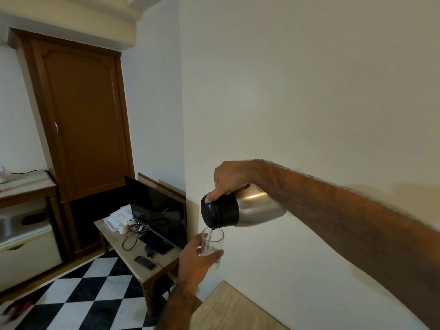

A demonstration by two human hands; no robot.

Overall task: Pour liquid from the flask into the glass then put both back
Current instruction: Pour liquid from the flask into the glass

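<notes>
My right hand [229, 178] grips a steel flask [254, 206] with a black top, tipped over to the left in mid air. A thin clear stream runs from its spout into a clear glass [212, 241] right below. My left hand [195, 259] is wrapped around the lower part of the glass and holds it upright in the air, with my thumb across its front. A little liquid sits in the bottom of the glass, partly hidden by my fingers.
A beige table top [228, 310] lies below the glass at the bottom edge, against the white wall. To the left, a low table [133, 256] bears a television [158, 214], a remote, cables and a cup. Checkered floor and a brown door lie beyond.
</notes>
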